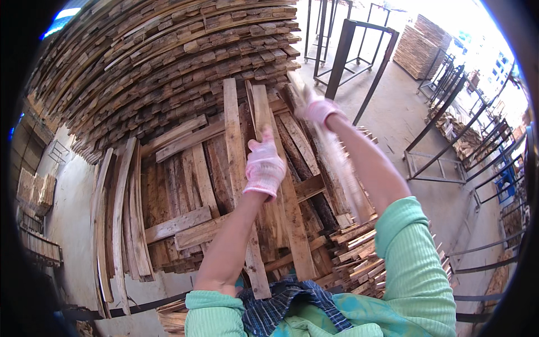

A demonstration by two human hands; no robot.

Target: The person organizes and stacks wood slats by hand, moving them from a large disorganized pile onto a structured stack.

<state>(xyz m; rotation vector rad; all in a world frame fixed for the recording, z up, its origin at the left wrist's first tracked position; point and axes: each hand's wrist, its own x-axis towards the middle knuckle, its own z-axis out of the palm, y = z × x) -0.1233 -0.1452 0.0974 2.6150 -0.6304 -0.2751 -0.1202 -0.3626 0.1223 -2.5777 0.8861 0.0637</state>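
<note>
My left hand [265, 170], in a white and pink knitted glove, is closed around a narrow wooden board [260, 106] over the middle of the stack. Part of that board is hidden by the hand and forearm. Farther right, my right hand [319, 109] wears a similar glove and is blurred by motion. A long pale board [343, 168], also smeared, runs through its grip along the stack's right side. Directly left of my left hand, another long board [233, 132] lies lengthwise. Several boards below them lie crosswise [178, 224].
A tall layered lumber stack [191, 62] rises at the far side. Long boards lean [120, 208] on the left, and short pieces are piled [362, 247] at the near right. Dark metal frames [341, 59] stand on the concrete floor [387, 123] to the right.
</note>
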